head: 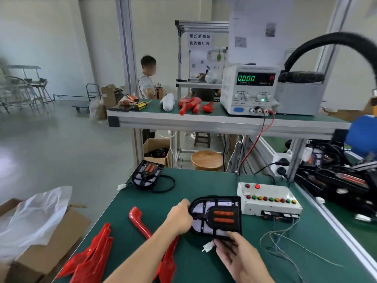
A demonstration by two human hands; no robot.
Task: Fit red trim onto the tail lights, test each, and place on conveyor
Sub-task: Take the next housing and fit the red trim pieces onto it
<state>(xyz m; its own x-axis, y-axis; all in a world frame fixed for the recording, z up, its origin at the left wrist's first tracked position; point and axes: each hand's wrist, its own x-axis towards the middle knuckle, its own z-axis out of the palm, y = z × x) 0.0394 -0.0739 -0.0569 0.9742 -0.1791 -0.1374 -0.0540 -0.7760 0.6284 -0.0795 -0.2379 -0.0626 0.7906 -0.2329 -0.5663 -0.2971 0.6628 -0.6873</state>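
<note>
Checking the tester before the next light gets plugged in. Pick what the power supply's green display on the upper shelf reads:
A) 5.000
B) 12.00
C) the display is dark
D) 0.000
D: the green digits on the power supply read 0.000, and the tail light sits between both hands with its white connector loose on the mat, not plugged in.

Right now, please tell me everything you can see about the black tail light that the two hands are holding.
The black plastic tail light housing is D-shaped, rounded on its left and straight on its right. Black ribs divide pale panels, and a dark centre insert carries two orange-red bars. It is over the green bench mat, beside the white button box. The left hand grips its rounded edge; the right hand holds its near edge by a small white connector. No red trim is fitted yet.
</note>
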